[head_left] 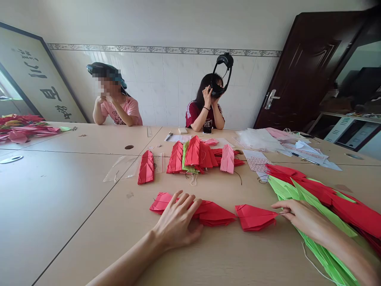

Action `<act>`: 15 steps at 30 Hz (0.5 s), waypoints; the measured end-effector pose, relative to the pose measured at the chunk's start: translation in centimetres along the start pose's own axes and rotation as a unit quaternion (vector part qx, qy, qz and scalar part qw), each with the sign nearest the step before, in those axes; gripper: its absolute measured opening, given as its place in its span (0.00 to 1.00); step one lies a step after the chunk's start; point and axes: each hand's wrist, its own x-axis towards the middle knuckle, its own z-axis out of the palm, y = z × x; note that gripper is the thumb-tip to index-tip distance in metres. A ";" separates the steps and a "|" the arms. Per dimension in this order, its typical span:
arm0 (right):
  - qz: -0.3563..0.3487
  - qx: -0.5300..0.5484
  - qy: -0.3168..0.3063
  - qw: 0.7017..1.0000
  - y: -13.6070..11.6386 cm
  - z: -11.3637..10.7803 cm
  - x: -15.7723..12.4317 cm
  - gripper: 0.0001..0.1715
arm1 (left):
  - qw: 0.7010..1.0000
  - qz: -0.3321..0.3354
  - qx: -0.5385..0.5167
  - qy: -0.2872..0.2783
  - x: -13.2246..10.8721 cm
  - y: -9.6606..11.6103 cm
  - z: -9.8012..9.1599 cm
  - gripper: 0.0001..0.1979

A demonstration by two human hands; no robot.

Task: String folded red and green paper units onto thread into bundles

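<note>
My left hand (180,222) lies over a row of red folded paper pieces (216,214), its fingers bent across the top and its thumb on the near side, holding them against the table. Just right of that row is a separate red folded paper piece (256,217), its pointed end toward my right hand (300,216). Thumb and forefinger of that hand pinch a thin dark string at the point. Under my right forearm spreads a long stack of green folded paper (309,198) and red folded paper (336,194).
Beyond my hands stand folded paper bundles (195,153), with a red one (146,167) on a clear plastic bag (122,169). Papers and plastic sheets (258,139) lie at the back right. Two people sit across the table (74,190), one holding up a headset (222,75).
</note>
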 end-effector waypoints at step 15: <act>0.005 -0.186 -0.064 0.980 -0.6 -0.6 0.5 0.32 | 0.998 -0.046 0.030 0.008 -0.5 -0.5 0.0 0.25</act>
